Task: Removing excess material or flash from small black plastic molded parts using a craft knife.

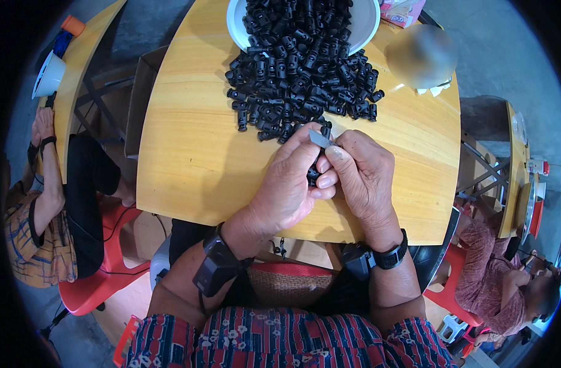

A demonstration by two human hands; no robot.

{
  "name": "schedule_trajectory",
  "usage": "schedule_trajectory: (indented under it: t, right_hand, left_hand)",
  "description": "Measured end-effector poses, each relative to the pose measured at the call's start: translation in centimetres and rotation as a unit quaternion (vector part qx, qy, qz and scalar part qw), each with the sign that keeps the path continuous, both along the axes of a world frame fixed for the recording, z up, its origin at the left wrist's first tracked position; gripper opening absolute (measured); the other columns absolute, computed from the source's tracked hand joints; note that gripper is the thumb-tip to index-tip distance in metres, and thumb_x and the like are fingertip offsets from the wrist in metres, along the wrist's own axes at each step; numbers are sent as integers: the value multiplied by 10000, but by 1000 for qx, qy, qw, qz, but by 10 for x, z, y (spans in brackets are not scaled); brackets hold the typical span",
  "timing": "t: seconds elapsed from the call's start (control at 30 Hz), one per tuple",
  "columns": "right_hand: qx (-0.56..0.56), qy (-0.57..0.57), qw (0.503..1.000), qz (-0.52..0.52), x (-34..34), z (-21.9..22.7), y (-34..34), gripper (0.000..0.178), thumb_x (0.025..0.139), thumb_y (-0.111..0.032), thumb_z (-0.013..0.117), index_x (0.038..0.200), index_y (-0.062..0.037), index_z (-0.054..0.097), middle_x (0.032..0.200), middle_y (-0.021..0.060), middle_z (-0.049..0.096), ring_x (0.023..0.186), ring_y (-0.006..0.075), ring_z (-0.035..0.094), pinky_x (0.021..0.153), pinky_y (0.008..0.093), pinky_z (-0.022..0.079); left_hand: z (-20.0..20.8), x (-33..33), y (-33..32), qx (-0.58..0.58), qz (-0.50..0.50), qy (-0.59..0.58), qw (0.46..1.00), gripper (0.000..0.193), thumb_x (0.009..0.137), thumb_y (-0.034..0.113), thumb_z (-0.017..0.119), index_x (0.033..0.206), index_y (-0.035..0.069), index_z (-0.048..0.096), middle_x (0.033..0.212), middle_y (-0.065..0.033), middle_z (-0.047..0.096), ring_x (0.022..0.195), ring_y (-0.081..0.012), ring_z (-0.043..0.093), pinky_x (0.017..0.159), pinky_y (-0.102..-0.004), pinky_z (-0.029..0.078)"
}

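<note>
Beyond a striped shirt (286,340), left fingers (327,179) curl around a black toggle (313,175) while right fingers (341,162) clamp a grey blade (319,140).

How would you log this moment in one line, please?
Left hand: holding black part; right hand: pinching grey blade; ahead: pile of black parts, white bowl; surface: wooden table

Wide head view, facing down

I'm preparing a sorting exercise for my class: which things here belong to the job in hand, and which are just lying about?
Apparently the job:
black plastic parts, piled and in the left hand
grey blade in the right hand
white bowl

Apparently lying about:
pink-and-white package
orange item, side table
</note>
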State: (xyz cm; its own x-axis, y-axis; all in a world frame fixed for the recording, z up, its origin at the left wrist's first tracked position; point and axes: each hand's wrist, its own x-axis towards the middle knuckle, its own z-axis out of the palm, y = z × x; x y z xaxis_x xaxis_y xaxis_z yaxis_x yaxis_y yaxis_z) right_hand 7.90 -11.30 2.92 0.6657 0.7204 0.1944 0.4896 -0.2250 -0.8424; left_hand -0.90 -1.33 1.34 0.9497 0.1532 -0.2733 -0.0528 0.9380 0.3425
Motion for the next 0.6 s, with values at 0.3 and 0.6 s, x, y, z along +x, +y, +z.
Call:
schedule_trajectory:
  t: [0.3, 0.6]
  right_hand:
    - [79, 54, 995, -33, 9, -3, 1, 202, 883, -144, 555, 742, 1, 561, 631, 72, 493, 578, 170, 470, 555, 281, 394]
    - [119, 63, 988, -77, 10, -8, -2, 365, 931, -409, 495, 873, -52, 539, 680, -61, 407, 597, 37, 338, 532, 184, 280]
  left_hand:
    - [-2, 2, 6, 28, -32, -46, 998, 217, 997, 339, 366, 932, 147, 445, 745, 45, 374, 620, -74, 356, 532, -212, 299]
    - [2, 3, 4, 42, -20, -36, 998, 243, 996, 352, 365, 905, 138, 438, 744, 46, 373, 610, -71, 354, 518, -206, 291]
